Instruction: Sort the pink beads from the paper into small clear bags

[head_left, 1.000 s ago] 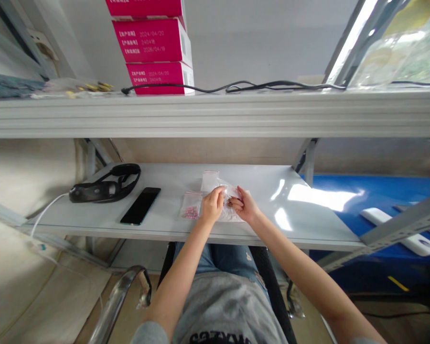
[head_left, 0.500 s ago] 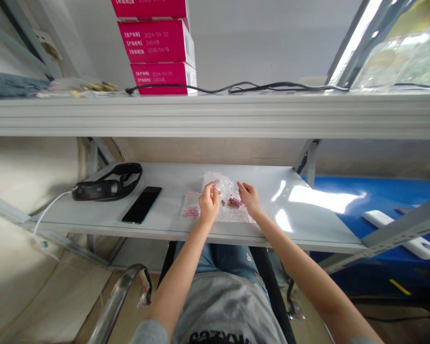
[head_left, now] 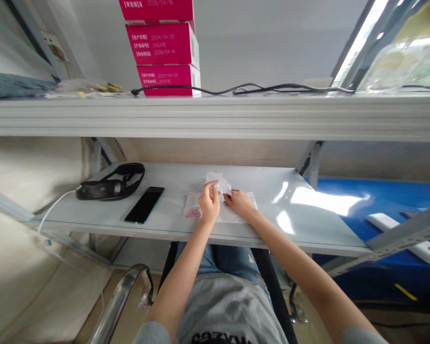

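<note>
My left hand [head_left: 209,203] is closed in a pinch at the edge of a small clear plastic bag [head_left: 222,185], held just above the shelf top. Close beside it, my right hand [head_left: 241,202] reaches in from the right, fingertips together and pointing left under the bag. It covers the spot where a pile of small reddish pieces lay, and what its fingertips hold is hidden. Beneath both hands lies a flat clear bag [head_left: 232,218]. Left of my left hand rests another clear bag with small pink pieces [head_left: 193,212] in it.
A black phone [head_left: 144,205] and a black strapped device [head_left: 109,187] with a white cable lie to the left on the grey tabletop [head_left: 179,177]. Overhead runs a shelf edge [head_left: 215,117] bearing pink boxes [head_left: 161,44] and black cables. A metal armrest [head_left: 123,291] is below left.
My right hand has moved left and down onto the pile of reddish pieces, now covering it. My left hand stays nearly in place with the bag. The view has shifted slightly.
</note>
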A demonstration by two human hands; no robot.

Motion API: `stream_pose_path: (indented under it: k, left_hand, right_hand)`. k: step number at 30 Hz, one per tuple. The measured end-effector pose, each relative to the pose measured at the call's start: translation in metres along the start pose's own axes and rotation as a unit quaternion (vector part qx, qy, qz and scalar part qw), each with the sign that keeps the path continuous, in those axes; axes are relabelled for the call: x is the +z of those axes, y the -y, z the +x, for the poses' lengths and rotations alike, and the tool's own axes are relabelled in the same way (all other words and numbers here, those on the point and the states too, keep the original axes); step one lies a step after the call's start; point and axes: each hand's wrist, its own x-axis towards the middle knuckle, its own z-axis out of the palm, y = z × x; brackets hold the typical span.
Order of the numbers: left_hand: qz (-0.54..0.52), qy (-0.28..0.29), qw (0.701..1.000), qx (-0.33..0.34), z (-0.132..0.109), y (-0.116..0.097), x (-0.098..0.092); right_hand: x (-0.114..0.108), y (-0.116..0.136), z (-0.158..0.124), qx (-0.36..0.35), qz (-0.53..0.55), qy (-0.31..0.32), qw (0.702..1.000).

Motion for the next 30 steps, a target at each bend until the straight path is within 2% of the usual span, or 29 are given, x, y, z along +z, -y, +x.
stream_pose_path:
  k: [14,22,30]
  left_hand:
    - [0.017,0.014,1.0,0.001,0.0,0.001,0.001]
    - [0.032,0.006,0.999,0.023,0.0,0.005,0.002]
    - [0.036,0.01,0.999,0.014,0.001,0.003,0.002]
  right_hand:
    - [0.009,-0.003,0.0,0.009,0.001,-0.014,1.0]
    - [0.003,0.002,-0.003,0.031,-0.062,0.012,0.998]
    - [-0.003,0.005,-0.006,-0.002,-0.069,-0.003,0.998]
